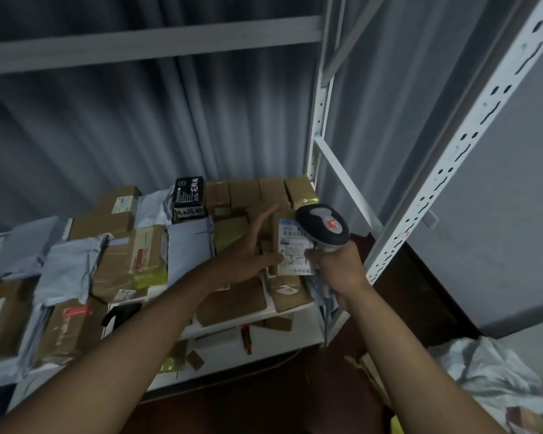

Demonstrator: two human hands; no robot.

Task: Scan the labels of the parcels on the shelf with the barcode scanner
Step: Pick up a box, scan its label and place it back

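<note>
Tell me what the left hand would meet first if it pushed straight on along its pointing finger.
Most likely the brown boxes in the back row. The left hand points up and away beside the labelled parcel it holds, with nothing nearer in that line; depth is hard to judge.

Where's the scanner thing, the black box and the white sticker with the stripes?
barcode scanner point(325, 228): head view, on the top of its grey head.
black box point(189, 195): head view, middle of its printed face.
white label point(295, 245): head view, middle of the sticker, just under the barcode.
</note>
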